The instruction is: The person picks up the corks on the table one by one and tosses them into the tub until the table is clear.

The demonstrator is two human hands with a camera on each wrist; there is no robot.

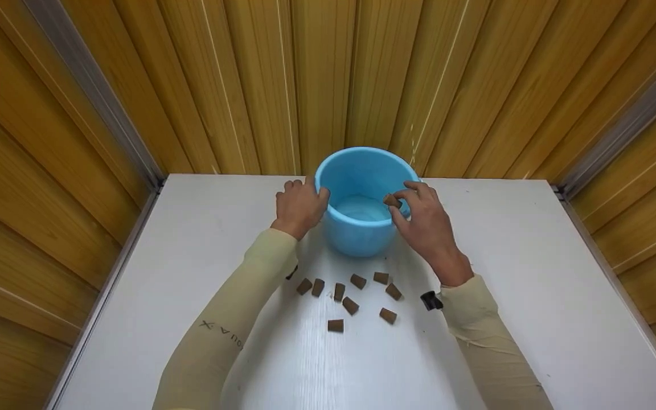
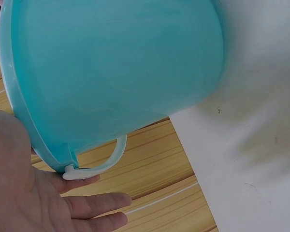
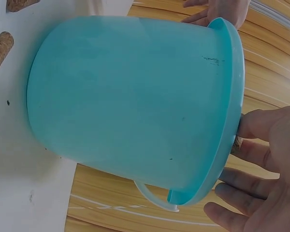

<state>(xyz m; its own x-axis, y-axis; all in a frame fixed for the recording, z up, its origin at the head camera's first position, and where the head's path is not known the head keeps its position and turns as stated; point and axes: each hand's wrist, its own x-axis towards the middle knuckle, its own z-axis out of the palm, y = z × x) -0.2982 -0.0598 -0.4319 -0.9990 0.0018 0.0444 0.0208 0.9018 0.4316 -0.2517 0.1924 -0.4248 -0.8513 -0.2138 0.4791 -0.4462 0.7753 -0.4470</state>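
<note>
A light blue plastic bucket point(image 1: 359, 238) stands upright near the back of the white table. At its left rim my left hand point(image 1: 298, 206) holds on, the thumb over the edge and the fingers outside, near the white handle point(image 2: 108, 162). My right hand point(image 1: 427, 219) pinches a tapered brown cork stopper point(image 1: 391, 200) between thumb and forefinger at the bucket's right rim. The other right fingers are spread by the rim. In the right wrist view the bucket's edge mostly hides the held cork point(image 3: 237, 145). No cork shows on the visible part of the bucket's floor.
Several loose cork stoppers point(image 1: 351, 306) lie scattered on the white table point(image 1: 203, 239) between the forearms, in front of the bucket. Wood-patterned panels point(image 1: 322, 85) rise behind the table and on both sides.
</note>
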